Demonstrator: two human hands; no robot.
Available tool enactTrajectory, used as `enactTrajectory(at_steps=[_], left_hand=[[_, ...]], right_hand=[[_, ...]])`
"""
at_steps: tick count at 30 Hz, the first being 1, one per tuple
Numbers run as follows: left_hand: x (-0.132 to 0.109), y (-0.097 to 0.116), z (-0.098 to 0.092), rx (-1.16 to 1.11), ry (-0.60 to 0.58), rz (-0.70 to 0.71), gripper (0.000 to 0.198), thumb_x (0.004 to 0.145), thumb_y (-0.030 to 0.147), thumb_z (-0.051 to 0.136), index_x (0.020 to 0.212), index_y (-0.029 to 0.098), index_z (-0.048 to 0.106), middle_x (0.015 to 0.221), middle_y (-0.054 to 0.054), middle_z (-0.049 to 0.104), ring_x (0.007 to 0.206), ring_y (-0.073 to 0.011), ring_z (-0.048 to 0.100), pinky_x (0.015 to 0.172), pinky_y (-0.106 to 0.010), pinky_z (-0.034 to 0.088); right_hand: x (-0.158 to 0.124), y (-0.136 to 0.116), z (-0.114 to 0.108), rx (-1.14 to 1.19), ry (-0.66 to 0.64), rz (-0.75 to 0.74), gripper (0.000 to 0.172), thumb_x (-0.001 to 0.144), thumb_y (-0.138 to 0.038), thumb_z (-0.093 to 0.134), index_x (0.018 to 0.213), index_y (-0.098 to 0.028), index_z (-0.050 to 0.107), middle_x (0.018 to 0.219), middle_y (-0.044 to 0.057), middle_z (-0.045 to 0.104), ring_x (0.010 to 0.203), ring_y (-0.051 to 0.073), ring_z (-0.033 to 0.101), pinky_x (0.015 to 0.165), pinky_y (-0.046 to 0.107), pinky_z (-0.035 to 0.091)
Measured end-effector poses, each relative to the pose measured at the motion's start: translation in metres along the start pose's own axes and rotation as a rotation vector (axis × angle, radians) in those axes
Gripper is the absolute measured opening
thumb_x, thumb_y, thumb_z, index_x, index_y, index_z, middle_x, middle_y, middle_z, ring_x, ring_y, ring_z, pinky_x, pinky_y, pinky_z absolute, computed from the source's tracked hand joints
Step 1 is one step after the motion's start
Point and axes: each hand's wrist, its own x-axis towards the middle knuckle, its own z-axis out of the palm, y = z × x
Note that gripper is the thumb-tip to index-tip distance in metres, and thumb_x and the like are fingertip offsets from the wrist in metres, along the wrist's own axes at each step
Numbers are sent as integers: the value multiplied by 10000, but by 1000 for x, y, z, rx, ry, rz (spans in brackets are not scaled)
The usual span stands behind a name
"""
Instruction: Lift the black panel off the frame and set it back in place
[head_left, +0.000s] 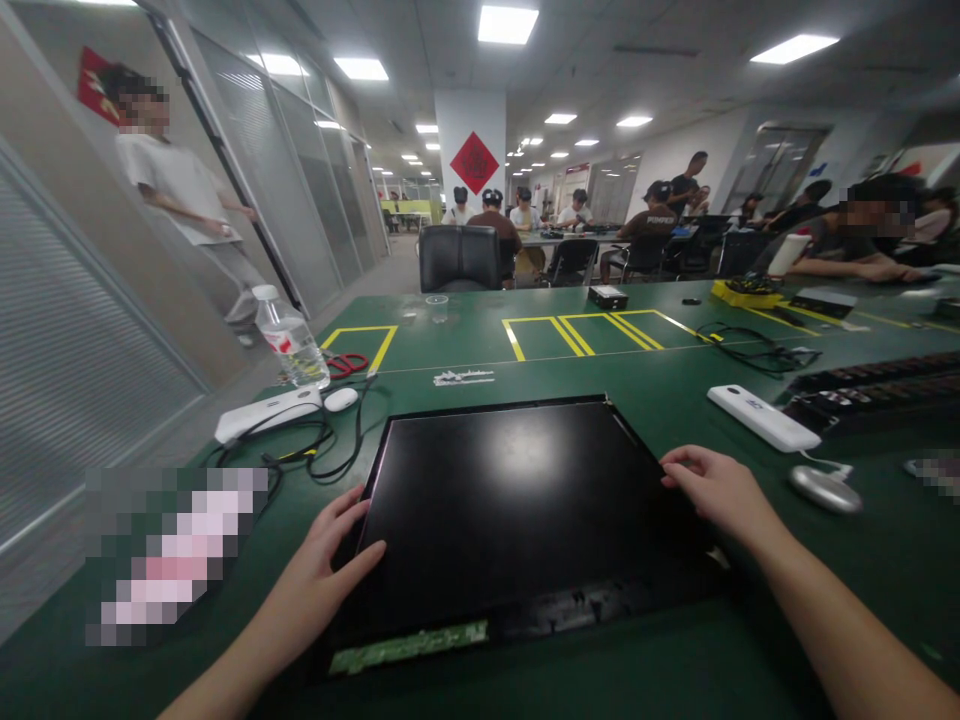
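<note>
A black flat display panel (517,510) lies on the green table in front of me, its dark screen reflecting a ceiling light. Along its near edge runs a strip of green circuit board (409,648). My left hand (337,550) grips the panel's left edge, thumb over the screen side and fingers along the outer side. At the opposite edge, my right hand (709,490) has its fingers bent and closed on the frame. The undersides of the fingers are partly hidden on both sides.
To the left are a water bottle (289,335), red-handled scissors (349,365), a white power bank (268,412) and black cables (330,465). Another white power bank (761,418) and a silver mouse-shaped object (825,488) lie right. A person (184,190) walks by; others sit beyond.
</note>
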Motion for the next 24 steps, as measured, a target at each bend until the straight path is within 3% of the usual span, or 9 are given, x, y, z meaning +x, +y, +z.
enactTrajectory(at_steps=[5,10,18,24], left_hand=[[2,-11,0,157,-100,47,554,807,511,621,1238,168,686,1532,-171,477,1430,-377,410,1168,-562,289],[3,-8,-2,219,-116,85,604,845,512,547,1272,99,653,1533,-232,455,1428,-392,411,1146,-584,322],[4,-27,-1,241,-32,137,555,866,516,547,1269,156,676,1499,-187,506,1400,-397,450,1120,-593,366],[4,-18,-5,247,-84,101,540,853,470,574,1272,145,675,1495,-199,505,1395,-399,456,1107,-589,382]], right_hand=[[-1,-3,0,-8,-10,7,331,704,-455,515,810,-226,727,744,39,763,551,189,606,549,319,435],[-1,-1,1,6,-2,6,321,692,-459,519,782,-233,729,740,41,759,574,197,615,560,321,441],[-1,2,3,18,21,-14,302,694,-443,539,772,-232,740,717,46,757,545,188,606,553,316,447],[0,4,5,20,14,-18,312,696,-453,535,789,-236,740,739,45,760,558,191,609,548,317,446]])
